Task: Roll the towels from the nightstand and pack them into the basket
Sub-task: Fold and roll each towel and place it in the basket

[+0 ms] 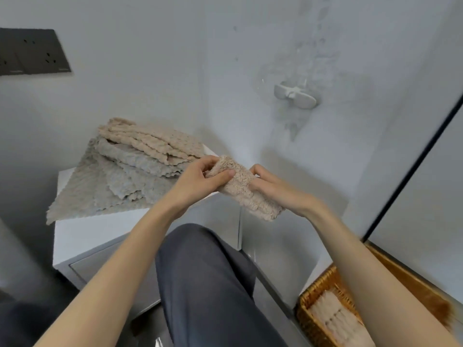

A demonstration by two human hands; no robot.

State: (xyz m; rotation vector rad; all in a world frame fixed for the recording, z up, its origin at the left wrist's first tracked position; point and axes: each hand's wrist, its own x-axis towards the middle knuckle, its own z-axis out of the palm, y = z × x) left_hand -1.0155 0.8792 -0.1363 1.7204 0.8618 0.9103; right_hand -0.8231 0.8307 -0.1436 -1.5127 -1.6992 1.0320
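Rolled towel (244, 187) gripped between left hand (200, 181), right hand (278, 190).

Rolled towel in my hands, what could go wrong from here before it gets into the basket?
The rolled towel is held in mid-air by the left hand and right hand, so loosening either grip could let it unroll. The basket sits low under the right forearm, partly hidden, so the drop could miss. The towel pile overhangs the nightstand edge; a brush could pull it off.
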